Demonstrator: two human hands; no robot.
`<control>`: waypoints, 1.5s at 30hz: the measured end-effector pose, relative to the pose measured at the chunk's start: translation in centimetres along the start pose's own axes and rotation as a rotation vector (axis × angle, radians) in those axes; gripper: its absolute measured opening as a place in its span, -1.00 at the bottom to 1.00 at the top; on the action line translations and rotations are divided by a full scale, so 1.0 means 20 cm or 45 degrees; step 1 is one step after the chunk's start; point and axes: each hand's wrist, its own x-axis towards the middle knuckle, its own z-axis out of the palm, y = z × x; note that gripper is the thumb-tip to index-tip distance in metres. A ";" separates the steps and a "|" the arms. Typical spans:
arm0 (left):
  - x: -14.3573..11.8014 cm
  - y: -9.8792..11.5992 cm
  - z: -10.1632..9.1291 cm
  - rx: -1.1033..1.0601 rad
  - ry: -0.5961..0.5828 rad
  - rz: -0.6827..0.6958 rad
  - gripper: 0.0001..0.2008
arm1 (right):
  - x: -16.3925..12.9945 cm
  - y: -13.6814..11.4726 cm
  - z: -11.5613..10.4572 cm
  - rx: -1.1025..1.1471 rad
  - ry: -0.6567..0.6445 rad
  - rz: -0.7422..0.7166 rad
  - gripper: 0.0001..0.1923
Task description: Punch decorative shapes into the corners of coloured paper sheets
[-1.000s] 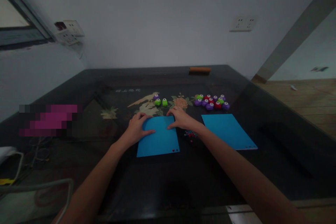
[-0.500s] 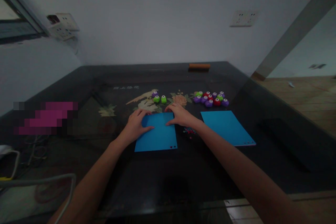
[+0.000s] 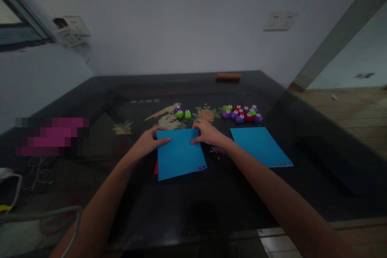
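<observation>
A blue sheet of paper [image 3: 179,155] with small punched shapes at its lower right corner lies tilted in front of me. Strips of a red sheet [image 3: 156,168] show beneath its left and bottom edges. My left hand [image 3: 148,142] grips the upper left edge, thumb on top and fingers behind. On the upper right edge, my right hand [image 3: 206,133] pinches the paper in the same way. Tiny coloured paper cut-outs [image 3: 217,150] lie beside my right wrist. Past the sheet stand a green punch [image 3: 188,114], another green punch [image 3: 179,114] and a purple one [image 3: 177,108].
Several red, green and purple punches [image 3: 243,113] cluster at the right. Below them rests another blue sheet [image 3: 258,145] with punched shapes along one corner. A brown roll [image 3: 228,76] sits near the wall. Cables [image 3: 39,175] lie on the left.
The top blue sheet has shifted toward me and turned slightly, baring red paper beneath. My left hand has moved a little left; my right hand has barely moved.
</observation>
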 end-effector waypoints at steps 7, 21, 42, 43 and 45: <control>-0.01 -0.02 -0.04 -0.147 -0.245 -0.070 -0.63 | -0.02 -0.03 -0.06 0.239 0.060 0.088 -0.78; -0.01 -0.02 -0.03 -0.392 0.151 0.063 -0.63 | -0.06 -0.10 -0.14 1.150 -0.301 0.148 -0.72; -0.03 0.02 0.02 -0.289 0.135 0.135 -0.59 | -0.04 -0.09 -0.20 1.041 -0.115 0.203 -0.78; -0.03 0.03 0.02 -0.292 0.145 0.134 -0.60 | -0.05 -0.09 -0.20 1.027 -0.137 0.200 -0.79; -0.03 0.03 0.02 -0.303 0.160 0.135 -0.60 | -0.05 -0.09 -0.20 0.996 -0.146 0.204 -0.81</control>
